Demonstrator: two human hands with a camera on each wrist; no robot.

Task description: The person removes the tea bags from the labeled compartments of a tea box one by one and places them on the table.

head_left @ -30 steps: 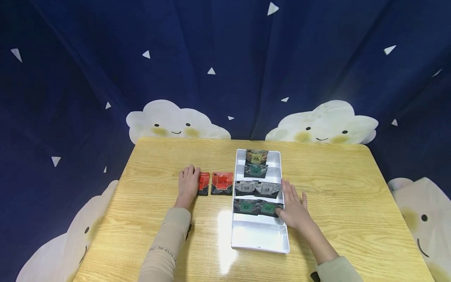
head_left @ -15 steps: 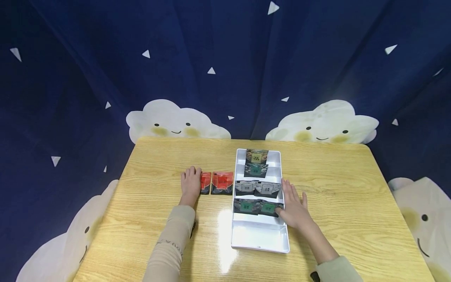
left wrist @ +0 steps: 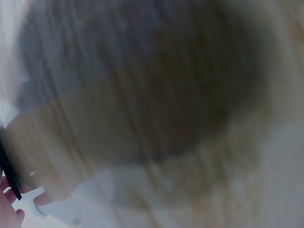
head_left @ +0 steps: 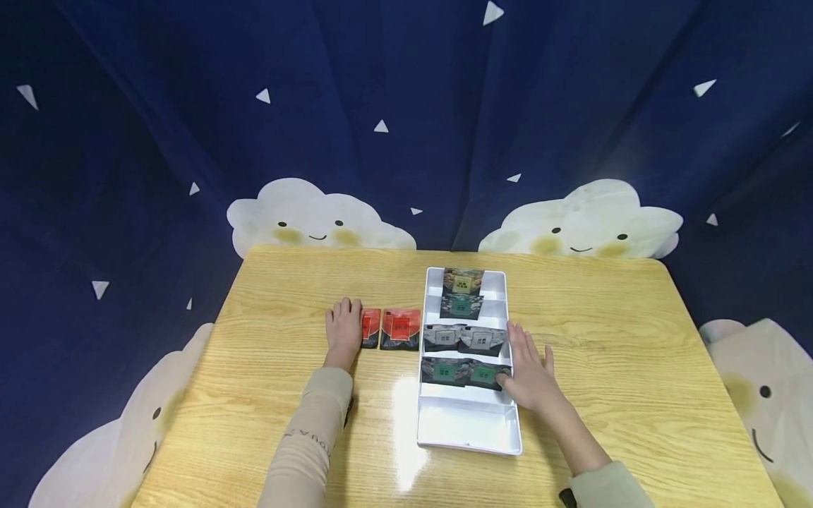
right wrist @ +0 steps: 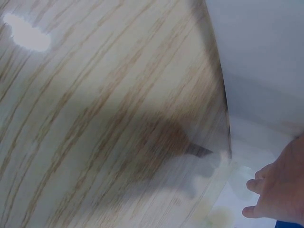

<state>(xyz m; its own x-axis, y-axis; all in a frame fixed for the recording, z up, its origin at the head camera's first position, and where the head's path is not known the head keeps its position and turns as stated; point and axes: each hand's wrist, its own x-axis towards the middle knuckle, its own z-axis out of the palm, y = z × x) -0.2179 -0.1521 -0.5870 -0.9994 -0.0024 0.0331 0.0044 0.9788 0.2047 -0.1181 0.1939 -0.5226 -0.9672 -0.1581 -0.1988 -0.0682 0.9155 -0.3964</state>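
My left hand (head_left: 344,330) lies over the left part of a red-and-black pouch (head_left: 370,328), fingers pointing away from me. Beside that pouch a second red-and-black pouch (head_left: 401,329) lies flat against the left side of a white divided tray (head_left: 468,429). At the tray's right side, my right hand (head_left: 533,374) rests with its fingers extended along the outer wall. Its thumb overlaps the right green-labelled pouch (head_left: 484,374) inside. In the right wrist view, the right hand (right wrist: 280,194) shows partly at the right edge; fingertips appear at lower left in the left wrist view.
Other compartments hold a yellow-labelled pouch (head_left: 463,282), a green-labelled pouch (head_left: 461,307), grey pouches (head_left: 483,341) and another green-labelled pouch (head_left: 443,371). The wooden table (head_left: 610,317) ends at a dark blue curtain (head_left: 406,85) with cloud prints.
My left hand has shifted slightly right with the left red-and-black pouch, closing the gap to its neighbour, then barely moved. The right hand and tray stay in place.
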